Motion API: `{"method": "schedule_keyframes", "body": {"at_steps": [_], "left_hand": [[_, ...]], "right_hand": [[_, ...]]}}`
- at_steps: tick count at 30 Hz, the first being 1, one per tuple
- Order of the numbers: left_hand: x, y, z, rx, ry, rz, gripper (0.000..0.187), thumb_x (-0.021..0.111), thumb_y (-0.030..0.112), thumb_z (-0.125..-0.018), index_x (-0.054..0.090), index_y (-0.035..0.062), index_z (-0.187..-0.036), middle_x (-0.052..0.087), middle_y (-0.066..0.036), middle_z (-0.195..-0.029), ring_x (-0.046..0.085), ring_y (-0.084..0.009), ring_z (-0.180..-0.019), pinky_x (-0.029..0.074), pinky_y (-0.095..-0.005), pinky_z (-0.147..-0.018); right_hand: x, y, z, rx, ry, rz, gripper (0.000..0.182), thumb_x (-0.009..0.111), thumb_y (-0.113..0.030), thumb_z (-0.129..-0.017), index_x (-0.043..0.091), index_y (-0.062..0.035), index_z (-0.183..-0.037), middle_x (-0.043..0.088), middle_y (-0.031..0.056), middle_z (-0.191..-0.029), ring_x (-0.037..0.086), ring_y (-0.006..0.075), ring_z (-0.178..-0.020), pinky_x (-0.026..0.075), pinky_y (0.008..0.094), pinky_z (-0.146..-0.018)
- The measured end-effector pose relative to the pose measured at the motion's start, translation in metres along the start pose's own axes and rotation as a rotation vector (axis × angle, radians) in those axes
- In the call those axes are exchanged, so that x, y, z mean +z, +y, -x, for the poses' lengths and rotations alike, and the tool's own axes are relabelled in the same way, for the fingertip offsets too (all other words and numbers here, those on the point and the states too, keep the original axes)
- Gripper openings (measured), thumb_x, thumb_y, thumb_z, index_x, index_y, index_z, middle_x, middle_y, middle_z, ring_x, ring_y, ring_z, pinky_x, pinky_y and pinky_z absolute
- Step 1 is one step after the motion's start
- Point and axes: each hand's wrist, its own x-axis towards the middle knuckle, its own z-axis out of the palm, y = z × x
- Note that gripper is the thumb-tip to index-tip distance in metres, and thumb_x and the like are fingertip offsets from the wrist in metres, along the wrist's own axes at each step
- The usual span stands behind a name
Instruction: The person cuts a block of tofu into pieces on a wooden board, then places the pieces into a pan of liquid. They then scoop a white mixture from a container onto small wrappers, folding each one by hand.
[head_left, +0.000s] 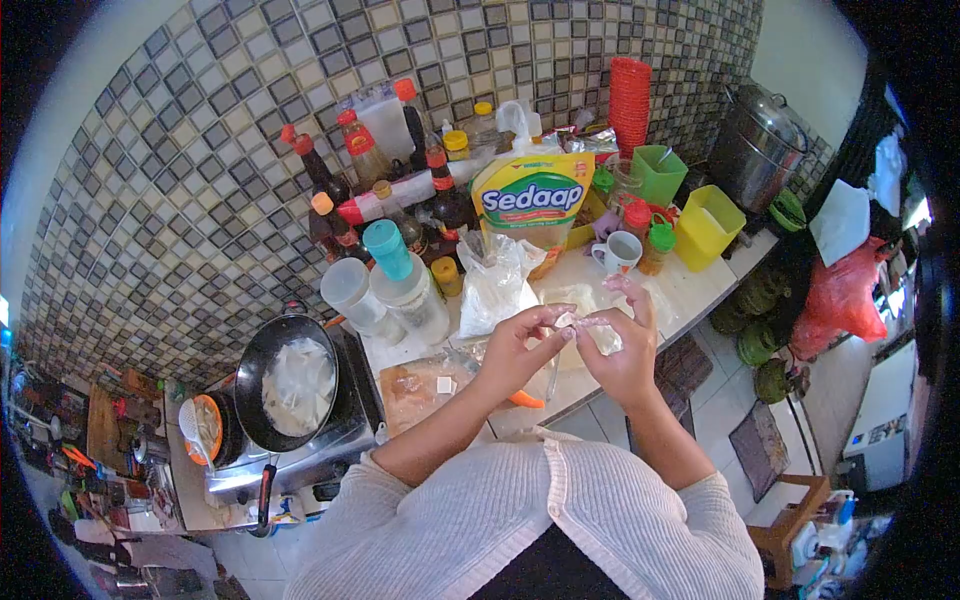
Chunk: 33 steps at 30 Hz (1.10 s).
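Note:
Both of my hands are raised over the counter and meet at the fingertips. My left hand (526, 350) and my right hand (622, 350) pinch a small whitish piece (567, 321) between them; its shape is too small to tell. White smears show on the fingers. Behind my left hand stands an open plastic bag of white powder (492, 290). A pale, floury area, partly hidden by my hands, lies beneath them. Left of my left wrist is a board (410, 388) with a small white square piece (446, 384) on it. An orange handle (526, 400) shows between my forearms.
A black pan (287, 383) with pale pieces sits on the stove (355, 400) at left. Sauce bottles, plastic tubs (348, 288), a yellow Sedaap pouch (530, 205), a white mug (618, 252) and yellow container (708, 228) line the wall. A steel pot (757, 145) stands back right.

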Motion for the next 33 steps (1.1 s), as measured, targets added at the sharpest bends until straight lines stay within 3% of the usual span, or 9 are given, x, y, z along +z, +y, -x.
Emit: {"method": "schedule_keyframes", "body": {"at_steps": [2,9,17,21,22,25,27,30,33], "left_hand": [[-0.001,-0.008,-0.001,0.064,0.081,0.004,0.029,0.065,0.015,-0.086,0.065,0.0083,-0.114,0.067,0.002,-0.100,0.056,-0.0058,-0.089,0.041,-0.0238,-0.077],[-0.013,-0.010,0.009,0.061,0.118,0.014,0.028,0.067,0.015,-0.085,0.065,0.0089,-0.112,0.067,0.002,-0.101,0.057,-0.0058,-0.092,0.040,-0.0247,-0.081],[-0.070,-0.013,0.053,0.015,0.309,-0.125,0.017,0.066,0.005,-0.084,0.067,0.0035,-0.101,0.067,-0.003,-0.102,0.057,-0.0077,-0.090,0.043,-0.0242,-0.079],[-0.105,-0.007,0.086,0.205,0.509,-0.478,0.018,0.067,0.006,-0.076,0.070,0.0059,-0.093,0.068,-0.008,-0.090,0.061,-0.0170,-0.080,0.047,-0.0284,-0.074],[-0.113,-0.005,0.097,0.179,0.559,-0.577,0.016,0.068,0.008,-0.073,0.070,0.0045,-0.089,0.067,-0.011,-0.089,0.062,-0.0217,-0.078,0.049,-0.0307,-0.074],[-0.149,-0.011,0.130,0.151,0.557,-0.762,0.015,0.068,0.005,-0.074,0.069,0.0031,-0.089,0.067,-0.010,-0.087,0.063,-0.0201,-0.078,0.049,-0.0292,-0.073],[-0.173,-0.015,0.156,0.100,0.611,-0.788,0.014,0.070,0.009,-0.075,0.070,0.0051,-0.089,0.068,-0.010,-0.085,0.063,-0.0204,-0.075,0.050,-0.0300,-0.072],[-0.214,-0.016,0.197,-0.154,0.667,-0.749,0.015,0.070,0.016,-0.080,0.072,0.0070,-0.091,0.069,-0.009,-0.088,0.062,-0.0184,-0.074,0.050,-0.0297,-0.069],[-0.261,-0.031,0.234,-0.203,0.800,-0.833,0.017,0.071,0.020,-0.078,0.072,0.0091,-0.091,0.069,-0.010,-0.089,0.065,-0.0211,-0.077,0.051,-0.0317,-0.070]], "right_hand": [[0.002,0.001,-0.001,0.013,0.005,-0.005,0.015,0.075,-0.013,-0.064,0.068,-0.0108,-0.077,0.056,0.0122,-0.116,0.051,0.0297,-0.113,0.036,0.0400,-0.092],[0.014,-0.007,-0.004,0.006,-0.009,-0.068,0.015,0.075,-0.012,-0.064,0.065,-0.0088,-0.075,0.056,0.0125,-0.116,0.050,0.0306,-0.114,0.036,0.0421,-0.093],[0.045,-0.021,-0.001,-0.034,-0.102,-0.156,0.017,0.076,-0.009,-0.065,0.063,-0.0080,-0.078,0.054,0.0129,-0.117,0.050,0.0317,-0.113,0.036,0.0425,-0.093],[0.064,-0.029,0.001,-0.067,-0.141,-0.168,0.017,0.075,-0.008,-0.066,0.063,-0.0073,-0.078,0.054,0.0137,-0.117,0.050,0.0323,-0.112,0.038,0.0417,-0.091],[0.068,-0.033,0.002,-0.056,-0.140,-0.183,0.017,0.075,-0.007,-0.066,0.063,-0.0068,-0.078,0.054,0.0140,-0.116,0.050,0.0323,-0.112,0.039,0.0415,-0.090],[0.080,-0.043,0.004,-0.042,-0.173,-0.199,0.017,0.075,-0.006,-0.067,0.062,-0.0055,-0.078,0.053,0.0148,-0.115,0.050,0.0325,-0.111,0.041,0.0417,-0.091],[0.088,-0.045,0.006,-0.036,-0.203,-0.192,0.017,0.074,-0.005,-0.067,0.061,-0.0046,-0.078,0.053,0.0153,-0.114,0.050,0.0328,-0.111,0.041,0.0420,-0.092],[0.099,-0.044,0.012,-0.047,-0.205,-0.180,0.020,0.073,-0.002,-0.068,0.059,-0.0025,-0.082,0.052,0.0163,-0.114,0.050,0.0343,-0.111,0.039,0.0422,-0.096],[0.108,-0.049,0.018,-0.014,-0.235,-0.181,0.019,0.072,-0.002,-0.069,0.059,-0.0029,-0.083,0.052,0.0158,-0.113,0.050,0.0335,-0.111,0.039,0.0413,-0.096]]}}
